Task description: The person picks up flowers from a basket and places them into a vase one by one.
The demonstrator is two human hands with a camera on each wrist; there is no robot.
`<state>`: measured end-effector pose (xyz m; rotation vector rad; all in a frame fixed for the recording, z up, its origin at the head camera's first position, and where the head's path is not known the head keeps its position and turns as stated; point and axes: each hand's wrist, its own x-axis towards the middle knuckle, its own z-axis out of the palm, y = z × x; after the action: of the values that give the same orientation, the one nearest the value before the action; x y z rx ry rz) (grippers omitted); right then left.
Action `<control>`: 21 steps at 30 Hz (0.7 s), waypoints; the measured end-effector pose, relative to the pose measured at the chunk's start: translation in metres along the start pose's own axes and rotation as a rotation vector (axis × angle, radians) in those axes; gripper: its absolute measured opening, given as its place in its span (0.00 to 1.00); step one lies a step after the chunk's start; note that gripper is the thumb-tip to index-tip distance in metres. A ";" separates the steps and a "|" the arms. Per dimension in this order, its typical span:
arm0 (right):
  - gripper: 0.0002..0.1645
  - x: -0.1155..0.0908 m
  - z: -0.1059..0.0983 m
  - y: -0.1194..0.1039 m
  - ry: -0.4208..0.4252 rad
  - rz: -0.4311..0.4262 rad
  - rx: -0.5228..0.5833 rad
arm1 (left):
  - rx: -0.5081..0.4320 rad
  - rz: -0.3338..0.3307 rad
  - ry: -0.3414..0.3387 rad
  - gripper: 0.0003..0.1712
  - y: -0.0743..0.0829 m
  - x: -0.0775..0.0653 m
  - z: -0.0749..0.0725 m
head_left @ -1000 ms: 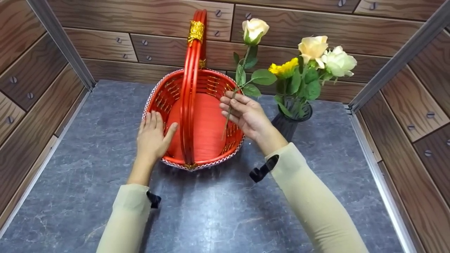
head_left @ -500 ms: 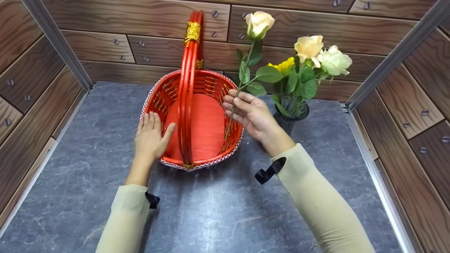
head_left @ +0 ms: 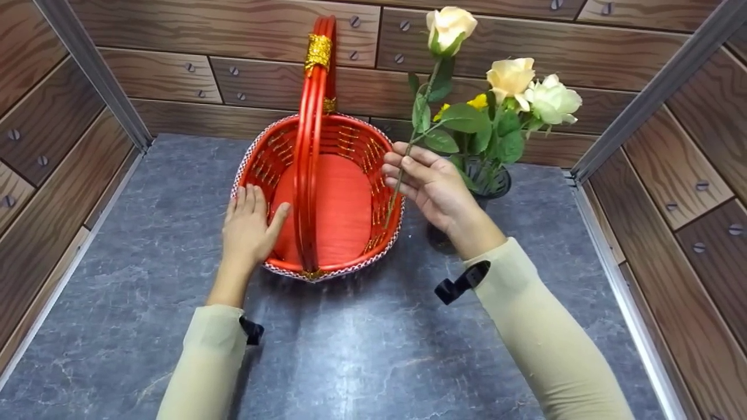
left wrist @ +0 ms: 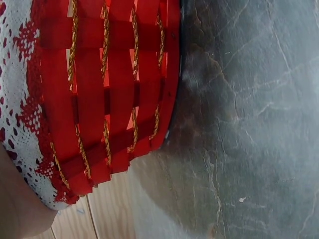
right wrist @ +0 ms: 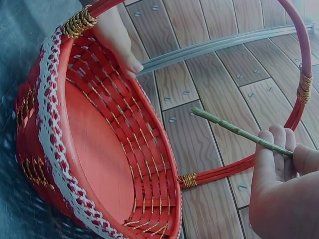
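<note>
A pale peach rose (head_left: 450, 30) on a long green stem is pinched between the thumb and fingers of my right hand (head_left: 446, 189), bloom up, over the right rim of a red basket. In the right wrist view, the cut end of the stem (right wrist: 229, 126) sticks out past the fingertips, above the basket's opening. My left hand (head_left: 248, 224) rests with straight fingers on the left rim of the basket (head_left: 344, 204), thumb over the inside. White-and-red lace trim (left wrist: 22, 99) and woven red sides show in the left wrist view. Nothing lies inside the basket.
Right of the basket, a dark ribbed vase (head_left: 496, 184) holds a peach rose (head_left: 510, 79), a whitish flower (head_left: 554, 99) and a yellow one, partly hidden behind leaves. The basket's tall arched handle (head_left: 306, 146) crosses its middle. Wood-patterned walls (head_left: 245, 84) enclose the grey marbled table (head_left: 344, 350).
My right hand has moved right with the rose, from over the basket's inside toward its right rim, and the bloom has risen. The left hand has stayed on the rim.
</note>
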<state>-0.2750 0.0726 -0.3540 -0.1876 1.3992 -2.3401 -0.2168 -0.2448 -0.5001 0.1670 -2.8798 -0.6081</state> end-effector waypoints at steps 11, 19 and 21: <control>0.23 -0.009 -0.009 -0.012 0.034 -0.034 -0.016 | -0.008 0.007 -0.005 0.54 -0.001 -0.001 -0.001; 0.21 -0.016 -0.020 -0.026 0.055 -0.070 -0.014 | -0.003 0.011 -0.012 0.54 0.000 0.000 -0.001; 0.19 -0.018 -0.024 -0.030 0.065 -0.076 0.003 | -0.001 0.009 -0.015 0.54 0.000 0.000 -0.001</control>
<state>-0.2746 0.1116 -0.3382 -0.1686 1.4422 -2.4304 -0.2164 -0.2451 -0.4994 0.1497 -2.8933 -0.6126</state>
